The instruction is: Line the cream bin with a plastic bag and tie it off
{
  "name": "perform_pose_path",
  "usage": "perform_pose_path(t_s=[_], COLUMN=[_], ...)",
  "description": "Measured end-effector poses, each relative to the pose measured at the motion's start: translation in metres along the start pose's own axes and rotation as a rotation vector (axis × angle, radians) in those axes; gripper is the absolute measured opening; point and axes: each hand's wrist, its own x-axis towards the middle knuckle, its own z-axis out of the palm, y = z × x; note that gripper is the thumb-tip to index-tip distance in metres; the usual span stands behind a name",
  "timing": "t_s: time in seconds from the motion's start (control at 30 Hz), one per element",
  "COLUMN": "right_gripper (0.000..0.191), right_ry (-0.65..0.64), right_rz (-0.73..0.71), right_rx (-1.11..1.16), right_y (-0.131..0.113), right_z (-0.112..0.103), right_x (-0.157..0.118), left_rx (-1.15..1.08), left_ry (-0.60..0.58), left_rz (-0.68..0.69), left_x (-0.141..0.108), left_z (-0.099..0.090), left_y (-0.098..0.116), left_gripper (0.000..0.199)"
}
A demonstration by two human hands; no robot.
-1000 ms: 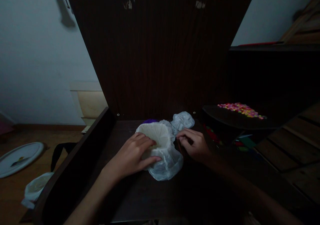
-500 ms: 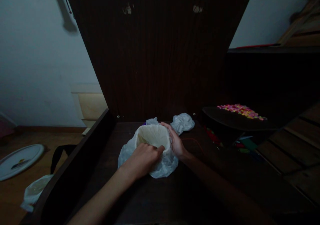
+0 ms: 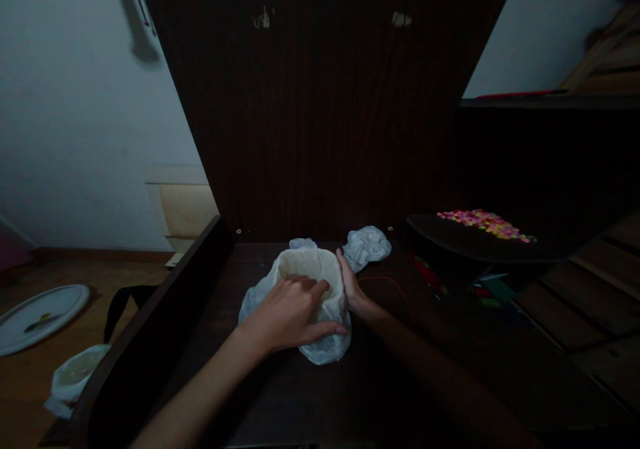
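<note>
A pale container (image 3: 320,269) lined with a thin white plastic bag (image 3: 327,349) stands on the dark wooden surface (image 3: 300,402). The bag's edge is folded down around its outside. My left hand (image 3: 295,309) lies over the near left rim, fingers apart and reaching into the opening, thumb stretched out across the front of the bag. On the right side my right hand (image 3: 351,286) rests its open palm and fingers against the container's wall. Behind it to the right sits a crumpled white plastic bag (image 3: 367,246).
A dark shelf (image 3: 450,242) at right carries small pink and yellow pieces (image 3: 485,222). An orange cord (image 3: 395,282) curves over the surface. A raised board (image 3: 150,322) edges the left. On the floor are a white lid (image 3: 65,302) and a bag-lined container (image 3: 75,376).
My left hand has opened from a closed grip, its fingers spreading into the container and its thumb stretching right. My right hand has straightened slightly along the container's side. The view has shifted a little.
</note>
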Motion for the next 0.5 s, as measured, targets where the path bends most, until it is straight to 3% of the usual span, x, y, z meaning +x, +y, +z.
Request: perform_pose_path(t_s=[0.1, 0.2, 0.37, 0.5], right_gripper=[0.067, 0.050, 0.033, 0.030], right_ry=[0.069, 0.063, -0.095, -0.217], right_rz=[-0.018, -0.081, -0.165, -0.164], right_rx=[0.013, -0.004, -0.113, -0.252], right_y=[-0.011, -0.032, -0.065, -0.069], right_z=[-0.014, -0.024, -0.022, -0.017], right_x=[0.007, 0.009, 0.001, -0.003], left_rx=[-0.105, -0.176, -0.357, -0.318], left_ry=[0.187, 0.291, 0.136, 0.037], left_rz=[-0.001, -0.068, -0.014, -0.003], left_x=[0.002, 0.013, 0.040, 0.052], left_z=[-0.014, -0.021, -0.015, -0.007], left_y=[-0.015, -0.041, -0.080, -0.088], left_gripper=[0.048, 0.037, 0.031, 0.028])
